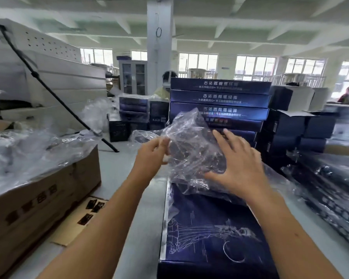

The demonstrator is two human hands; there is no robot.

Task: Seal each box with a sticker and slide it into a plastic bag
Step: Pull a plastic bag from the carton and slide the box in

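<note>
- Closest to the camera is a dark blue box (pixel 210 228) lying flat on the grey table (pixel 145 208), with a white line drawing on its lid. Its long side runs away from the viewer.
- To the left sits a big brown cardboard carton (pixel 38 198) heaped with clear plastic. A flat cardboard flap (pixel 83 216) with black print lies just beside it.
- On the right edge there are bagged boxes (pixel 330 198), dark under shiny wrap.
- Over the far end of the box is the plastic bag (pixel 191 146), clear, crumpled and puffed up. Can't tell if the box end is inside it at all.
- The left hand (pixel 151 156) pinches the bag's left edge, with fingers and thumb curled onto the film.
- The right hand (pixel 240 164) is spread wide, palm down, lying flat on the bag's right side without gripping anything.
- Right behind the bag is a tall stack of blue boxes (pixel 220 97) with white lettering on their sides. More dark boxes are piled near it on both sides.
- A black pole (pixel 48 89) leans diagonally across the left side.
- Further back, a person (pixel 168 77) is half hidden behind the stack, beside a white pillar (pixel 159 37) and a glass-door cabinet (pixel 133 77).
</note>
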